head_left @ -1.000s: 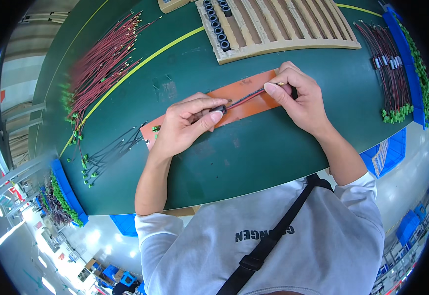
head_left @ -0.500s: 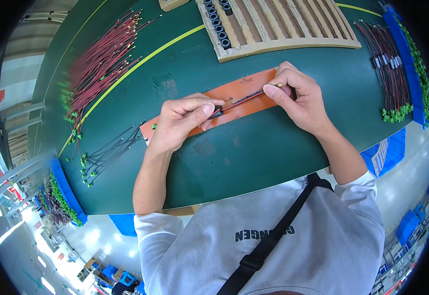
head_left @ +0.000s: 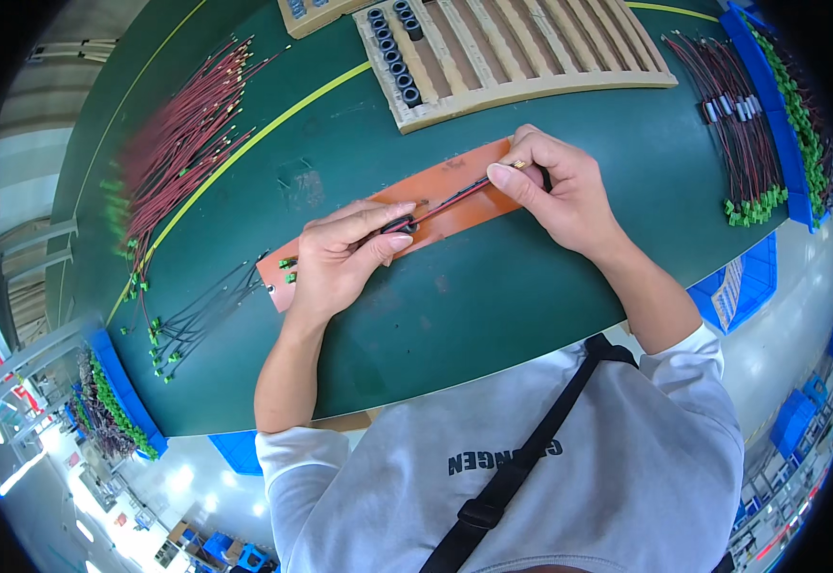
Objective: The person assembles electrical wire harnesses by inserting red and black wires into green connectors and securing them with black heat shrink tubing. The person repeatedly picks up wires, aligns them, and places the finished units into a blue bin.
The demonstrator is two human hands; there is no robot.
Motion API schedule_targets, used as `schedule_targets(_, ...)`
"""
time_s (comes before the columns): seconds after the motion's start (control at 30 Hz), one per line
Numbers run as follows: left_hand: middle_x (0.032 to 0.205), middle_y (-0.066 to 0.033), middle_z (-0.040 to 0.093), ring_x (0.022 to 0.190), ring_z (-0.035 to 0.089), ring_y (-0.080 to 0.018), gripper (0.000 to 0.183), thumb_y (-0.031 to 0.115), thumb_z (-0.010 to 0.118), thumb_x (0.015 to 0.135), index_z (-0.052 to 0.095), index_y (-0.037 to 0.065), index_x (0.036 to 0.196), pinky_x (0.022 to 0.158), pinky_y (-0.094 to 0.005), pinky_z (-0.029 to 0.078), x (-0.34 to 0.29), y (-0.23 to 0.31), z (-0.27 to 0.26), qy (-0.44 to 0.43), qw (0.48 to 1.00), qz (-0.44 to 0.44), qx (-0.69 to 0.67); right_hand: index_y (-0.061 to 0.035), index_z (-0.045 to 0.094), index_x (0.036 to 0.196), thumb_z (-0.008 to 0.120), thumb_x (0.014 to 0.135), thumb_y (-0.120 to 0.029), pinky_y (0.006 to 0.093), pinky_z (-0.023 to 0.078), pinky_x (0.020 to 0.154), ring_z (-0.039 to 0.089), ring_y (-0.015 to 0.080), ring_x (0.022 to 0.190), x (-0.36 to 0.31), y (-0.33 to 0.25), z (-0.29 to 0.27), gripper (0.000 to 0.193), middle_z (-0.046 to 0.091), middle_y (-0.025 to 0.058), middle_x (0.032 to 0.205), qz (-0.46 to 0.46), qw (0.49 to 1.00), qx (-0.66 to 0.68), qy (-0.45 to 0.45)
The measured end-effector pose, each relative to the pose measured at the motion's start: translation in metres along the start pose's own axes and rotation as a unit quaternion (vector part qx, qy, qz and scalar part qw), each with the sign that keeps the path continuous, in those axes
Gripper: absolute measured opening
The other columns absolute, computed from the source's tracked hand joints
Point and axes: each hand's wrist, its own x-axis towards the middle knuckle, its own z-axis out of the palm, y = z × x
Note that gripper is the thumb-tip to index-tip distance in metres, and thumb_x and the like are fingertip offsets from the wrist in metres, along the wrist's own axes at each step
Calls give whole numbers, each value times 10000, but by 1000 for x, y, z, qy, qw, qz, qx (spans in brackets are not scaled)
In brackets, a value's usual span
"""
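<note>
My left hand (head_left: 335, 258) grips a black ring-shaped core (head_left: 399, 225) between thumb and fingers. A red-and-black wire pair (head_left: 453, 200) runs from it, stretched over an orange strip (head_left: 464, 218) lying on the table. My right hand (head_left: 567, 191) pinches the pair near its gold-coloured tips (head_left: 518, 165). Close to my left wrist, small green connectors (head_left: 288, 264) lie at the strip's left end. The fingers partly cover the core, so how the wires pass through it is hard to see.
A cardboard tray (head_left: 531, 93) with several black cores (head_left: 395, 69) stands at the back. Red wires (head_left: 182, 143) and dark wires (head_left: 211, 310) lie left. Bundled wires (head_left: 736, 134) lie right, beside a blue bin (head_left: 781, 143). Another blue bin (head_left: 130, 382) is at the left edge.
My left fingers have shifted around the core, the index finger now straighter along it. The view has shifted slightly. My right hand keeps its pinch on the wires.
</note>
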Motion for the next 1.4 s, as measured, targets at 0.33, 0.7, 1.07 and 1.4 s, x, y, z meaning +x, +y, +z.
schedule_targets(0.33,1013,-88,733,954,674,-197,296,-22,805,819,791,19,1112,825,-305,547,6,1,13,81,966,88,231,-31,625,805,754,949,-134,334,382,680,392,142,640,2,1,-1,219,371,-7,635,20,997,-66,17)
schedule_targets(0.7,914,-74,725,886,659,-197,223,-14,844,771,811,6,991,785,-318,535,14,2,15,65,966,88,232,-52,622,783,753,937,-160,358,396,743,452,173,660,15,1,-1,229,415,3,619,32,988,-147,24)
schedule_targets(1.07,961,-79,706,869,682,-182,239,17,851,793,801,7,1027,768,-293,563,16,11,16,56,975,21,212,-46,639,781,770,925,-150,350,398,744,436,168,655,3,6,-9,221,386,-1,624,11,990,-143,7)
schedule_targets(1.4,1029,-105,750,1002,648,-213,215,127,740,939,766,9,1117,892,-336,525,54,34,13,-53,976,52,204,-34,616,764,769,919,-151,361,407,685,437,184,642,5,10,-13,248,418,16,624,-4,992,-123,-5)
